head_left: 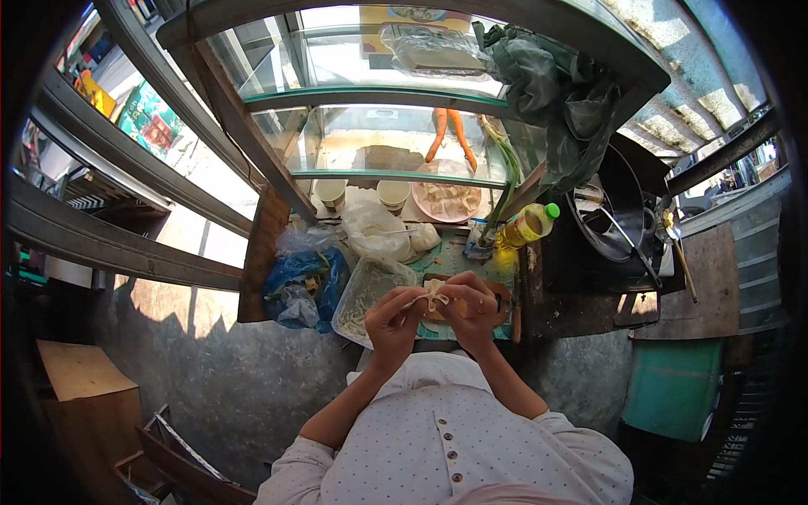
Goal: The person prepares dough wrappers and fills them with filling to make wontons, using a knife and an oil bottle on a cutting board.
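My left hand (393,318) and my right hand (471,310) meet over a round wooden board (502,295) at the counter's near edge. Together they pinch a small pale dough dumpling (434,298), its folded edge between the fingertips of both hands. A clear plastic tub (364,296) with pale shredded filling sits just left of my left hand. Farther back, a pink plate (449,202) carries several folded dumplings.
A bottle of yellow oil (528,225) lies right of the board. White and blue plastic bags (305,278) crowd the left. Two cups (393,195) stand behind. Carrots (448,133) lie on a glass shelf. A dark wok (621,210) with a ladle sits at right.
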`<action>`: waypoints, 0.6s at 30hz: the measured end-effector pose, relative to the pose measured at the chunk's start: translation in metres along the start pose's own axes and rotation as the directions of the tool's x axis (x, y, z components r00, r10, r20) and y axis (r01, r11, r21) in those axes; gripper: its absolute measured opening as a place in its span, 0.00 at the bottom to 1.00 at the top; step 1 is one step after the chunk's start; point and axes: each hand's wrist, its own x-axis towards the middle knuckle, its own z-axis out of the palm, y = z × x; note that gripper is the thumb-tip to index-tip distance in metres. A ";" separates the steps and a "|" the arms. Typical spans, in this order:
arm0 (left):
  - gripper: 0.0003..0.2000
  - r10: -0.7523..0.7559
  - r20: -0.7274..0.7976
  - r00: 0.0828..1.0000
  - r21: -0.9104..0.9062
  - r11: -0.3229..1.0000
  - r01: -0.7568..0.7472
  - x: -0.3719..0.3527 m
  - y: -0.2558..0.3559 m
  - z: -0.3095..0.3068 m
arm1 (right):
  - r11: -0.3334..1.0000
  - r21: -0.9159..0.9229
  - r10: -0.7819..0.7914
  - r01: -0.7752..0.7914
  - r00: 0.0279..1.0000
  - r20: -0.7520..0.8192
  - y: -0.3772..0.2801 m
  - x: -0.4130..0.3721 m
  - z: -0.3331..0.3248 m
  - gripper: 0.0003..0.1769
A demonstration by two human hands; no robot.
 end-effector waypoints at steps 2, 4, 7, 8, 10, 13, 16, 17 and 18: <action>0.08 -0.047 0.005 0.999 0.013 0.999 0.047 -0.001 -0.003 -0.001 | 0.999 -0.022 0.035 -0.034 0.999 0.027 0.000 0.002 -0.001 0.09; 0.08 -0.116 0.033 0.993 0.035 0.993 0.115 -0.002 -0.009 -0.003 | 0.997 -0.051 0.060 -0.058 0.997 0.047 0.003 0.004 -0.004 0.08; 0.08 -0.139 0.031 0.990 0.033 0.990 0.138 -0.003 -0.017 -0.005 | 0.993 -0.066 0.107 -0.102 0.992 0.074 0.005 0.006 -0.006 0.08; 0.07 -0.140 0.034 0.990 0.014 0.990 0.140 -0.002 -0.017 -0.005 | 0.991 -0.066 0.125 -0.119 0.989 0.081 0.005 0.006 -0.006 0.08; 0.06 -0.143 0.039 0.989 -0.022 0.989 0.144 -0.001 -0.016 -0.005 | 0.989 -0.075 0.138 -0.131 0.985 0.104 0.006 0.007 -0.007 0.08; 0.08 -0.195 0.098 0.976 -0.040 0.979 0.199 -0.002 -0.026 -0.008 | 0.982 -0.093 0.179 -0.167 0.974 0.137 0.013 0.009 -0.012 0.08; 0.14 -0.310 0.127 0.942 -0.143 0.934 0.327 0.005 -0.033 -0.005 | 0.929 0.120 0.350 -0.351 0.936 0.032 0.049 0.004 -0.013 0.08; 0.14 -0.341 0.095 0.935 -0.126 0.928 0.351 0.006 -0.038 -0.006 | 0.879 0.234 0.431 -0.416 0.902 -0.012 0.067 0.002 -0.013 0.09; 0.15 -0.369 0.061 0.927 -0.110 0.921 0.374 0.008 -0.043 -0.008 | 0.876 0.211 0.455 -0.434 0.888 -0.061 0.080 0.006 -0.015 0.09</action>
